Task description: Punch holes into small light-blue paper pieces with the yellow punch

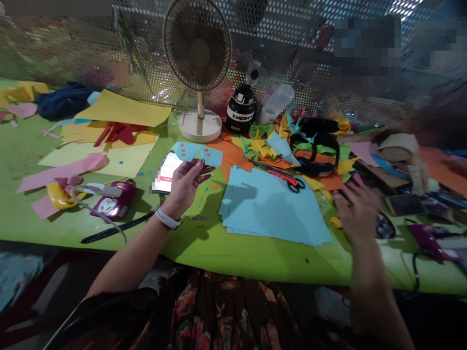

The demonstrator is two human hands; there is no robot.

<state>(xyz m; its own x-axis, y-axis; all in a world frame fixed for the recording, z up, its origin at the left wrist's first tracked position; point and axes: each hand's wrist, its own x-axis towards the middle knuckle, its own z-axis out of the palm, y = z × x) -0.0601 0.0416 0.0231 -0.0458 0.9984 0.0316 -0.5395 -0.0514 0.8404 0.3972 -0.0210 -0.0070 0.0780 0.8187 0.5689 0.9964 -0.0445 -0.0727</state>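
Observation:
My left hand [185,187], wearing a white wristband, pinches a small piece of light blue paper [180,149] between thumb and fingers. Red-orange dots show on that paper. Behind the hand lies a phone [164,177] with its screen lit. My right hand [357,206] is spread over the clutter at the right, slightly blurred, near a dark rounded object [385,226] whose kind I cannot make out. Between my hands rests a stack of light blue sheets [272,209]. A pair of scissors [286,177] with red and black handles lies on its far edge.
A white fan [200,127] and a black jar [241,114] stand at the back beside a tilted clear bottle [278,103]. Yellow paper [124,109], a purple power socket [114,200] and a black strap [116,231] lie leftward. Cut paper scraps [260,146] pile up centrally.

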